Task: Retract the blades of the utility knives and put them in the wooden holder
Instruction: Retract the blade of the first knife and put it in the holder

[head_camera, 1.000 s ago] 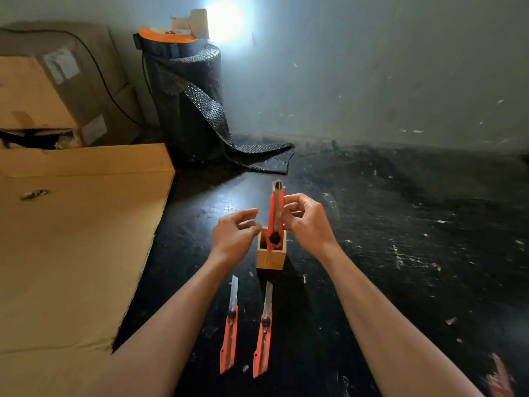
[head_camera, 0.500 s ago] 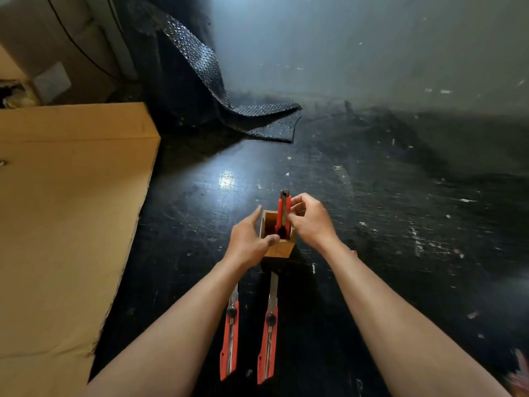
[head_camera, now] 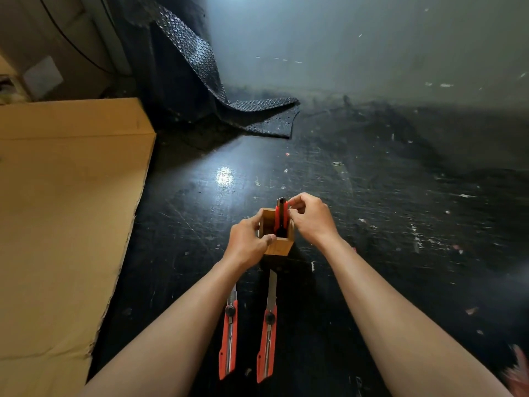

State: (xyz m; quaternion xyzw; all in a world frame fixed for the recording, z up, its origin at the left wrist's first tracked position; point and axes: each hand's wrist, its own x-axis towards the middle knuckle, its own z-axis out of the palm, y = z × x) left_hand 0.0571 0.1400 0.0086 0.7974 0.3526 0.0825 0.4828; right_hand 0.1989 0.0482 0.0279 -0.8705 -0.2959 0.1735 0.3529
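A small wooden holder (head_camera: 279, 247) stands on the dark floor. My left hand (head_camera: 249, 242) grips its left side, thumb on the front rim. A red utility knife (head_camera: 281, 216) stands upright inside the holder, its black tip poking above the rim. My right hand (head_camera: 310, 217) pinches the top of that knife. Two more red utility knives lie side by side on the floor in front of the holder, blades out and pointing toward it: one on the left (head_camera: 229, 336), partly under my left forearm, and one on the right (head_camera: 267, 336).
A large flat cardboard sheet (head_camera: 63, 213) covers the floor on the left. A roll of dark bubble wrap (head_camera: 200, 67) trails onto the floor at the back. Cardboard boxes (head_camera: 43, 53) stand at the far left. A grey wall closes off the back.
The knife in my right hand has gone down into the holder, so only its top shows. My left hand has closed on the holder's side. My head has tilted down.
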